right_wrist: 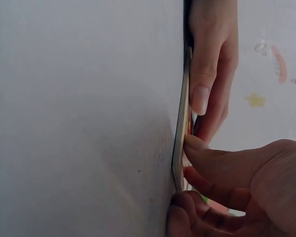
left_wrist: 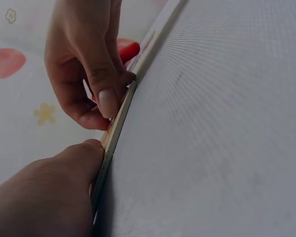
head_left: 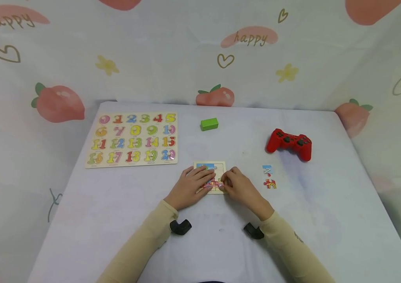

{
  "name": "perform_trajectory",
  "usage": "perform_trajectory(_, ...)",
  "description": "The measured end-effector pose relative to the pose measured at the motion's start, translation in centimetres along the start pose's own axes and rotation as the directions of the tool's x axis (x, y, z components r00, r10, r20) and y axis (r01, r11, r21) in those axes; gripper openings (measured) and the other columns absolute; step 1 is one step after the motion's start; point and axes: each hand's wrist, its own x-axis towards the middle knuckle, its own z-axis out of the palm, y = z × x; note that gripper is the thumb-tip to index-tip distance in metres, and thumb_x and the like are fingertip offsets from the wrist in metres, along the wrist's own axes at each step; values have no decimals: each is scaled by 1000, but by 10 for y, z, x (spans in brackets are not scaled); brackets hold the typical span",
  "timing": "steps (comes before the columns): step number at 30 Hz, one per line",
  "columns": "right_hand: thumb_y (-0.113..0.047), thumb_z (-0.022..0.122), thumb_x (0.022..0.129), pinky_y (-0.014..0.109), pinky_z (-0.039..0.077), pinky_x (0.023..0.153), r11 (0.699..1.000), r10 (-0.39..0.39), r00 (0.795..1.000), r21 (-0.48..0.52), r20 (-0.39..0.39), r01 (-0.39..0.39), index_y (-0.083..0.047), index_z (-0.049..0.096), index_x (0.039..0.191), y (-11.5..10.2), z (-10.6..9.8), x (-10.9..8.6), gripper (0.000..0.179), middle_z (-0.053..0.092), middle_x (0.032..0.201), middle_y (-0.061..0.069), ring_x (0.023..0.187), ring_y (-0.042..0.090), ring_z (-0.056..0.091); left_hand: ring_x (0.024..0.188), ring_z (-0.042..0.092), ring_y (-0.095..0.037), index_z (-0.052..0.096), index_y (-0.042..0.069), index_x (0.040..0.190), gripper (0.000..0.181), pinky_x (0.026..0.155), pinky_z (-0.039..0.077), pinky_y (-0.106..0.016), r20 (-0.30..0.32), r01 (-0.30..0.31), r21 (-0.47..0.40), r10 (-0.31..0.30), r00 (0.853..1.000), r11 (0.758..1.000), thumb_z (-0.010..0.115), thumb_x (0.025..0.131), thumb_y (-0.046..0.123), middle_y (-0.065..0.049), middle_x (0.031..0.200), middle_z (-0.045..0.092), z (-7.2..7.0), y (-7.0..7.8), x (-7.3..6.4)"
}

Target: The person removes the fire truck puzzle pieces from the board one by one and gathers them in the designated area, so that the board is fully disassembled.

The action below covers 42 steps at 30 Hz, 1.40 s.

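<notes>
A small wooden jigsaw board (head_left: 220, 165) with a picture lies flat on the table, partly covered by both hands. My left hand (head_left: 190, 188) rests on its left side with fingers spread fairly straight over the picture; in the right wrist view its thumb (right_wrist: 201, 98) lies along the board's edge. At the right side, my right hand (head_left: 240, 188) has thumb and fingers curled, pinching a puzzle piece (head_left: 220, 181) low on the board; the fingertips mostly hide it. Two loose puzzle pieces, a blue one (head_left: 267, 169) and a red-yellow one (head_left: 270, 184), lie right of the right hand.
A wooden number board (head_left: 131, 139) lies at the back left. A green block (head_left: 209, 124) sits behind the jigsaw board, and a red game controller (head_left: 288, 143) at the back right. The white table (head_left: 218, 251) meets a patterned cloth backdrop.
</notes>
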Motion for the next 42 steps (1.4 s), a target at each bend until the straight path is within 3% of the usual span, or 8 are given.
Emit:
perform_trajectory(11,-12,75,83,26,43,60,995,69,997,-68,-41,-72,-7,62,96,-9,5,-7,19,50,86,3,69,12,49,139,34,-11,49,28,141,46,112,27,-46,-16,19,-4,-19,1000,1000,46,98,45,13,144,48,1,2,1)
perform_trajectory(21,-11,75,82,28,44,62,996,61,997,-64,-55,-64,-7,61,96,-9,8,-7,21,50,86,4,70,13,49,138,37,-12,51,27,140,45,111,28,-45,-33,13,1,-13,999,1000,48,98,44,12,142,50,2,2,0)
perform_trajectory(42,-7,74,82,28,46,62,997,31,996,-70,-80,-36,-6,58,95,-8,10,-6,21,50,86,4,71,13,49,140,33,-11,47,30,142,46,113,25,-45,9,30,34,-31,999,999,42,99,46,13,144,48,1,3,1)
